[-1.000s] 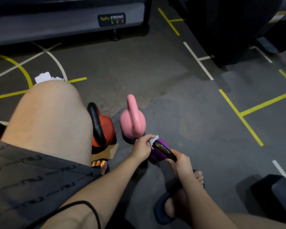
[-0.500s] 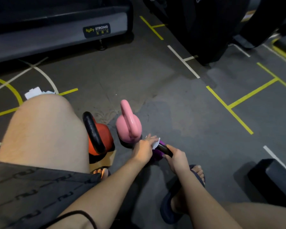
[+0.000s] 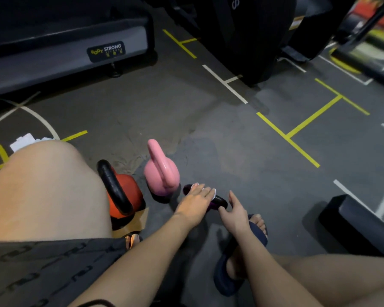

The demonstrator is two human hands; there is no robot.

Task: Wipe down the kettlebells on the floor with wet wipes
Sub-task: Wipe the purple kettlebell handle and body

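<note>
The floor point(image 3: 208, 140) carried everything, and the three kettlebells stood close together on it just ahead of the person's feet, likely gathered so each could be reached from one crouch. A long grey machine point(image 3: 53, 69) and a black machine point(image 3: 253, 29) closed off the far side, well apart from the work. The raised left knee point(image 3: 47, 185) hid part of the orange kettlebell point(image 3: 129, 191) and would probably crowd any reach toward it. A black block point(image 3: 353, 227) sat near on the right. The pink kettlebell point(image 3: 162, 173) stood upright between the orange one and the purple kettlebell point(image 3: 218, 202), which was mostly hidden beneath the left hand point(image 3: 196, 201). That hand lay flat, fingers straight, pressing a wet wipe point(image 3: 213, 192) onto the handle, seemingly to rub along it. The right hand point(image 3: 235, 209) was loose and unclenched just beside the handle's end, holding nothing; whether it touched could not be told. White sheets point(image 3: 22, 140) lay behind the knee.
</note>
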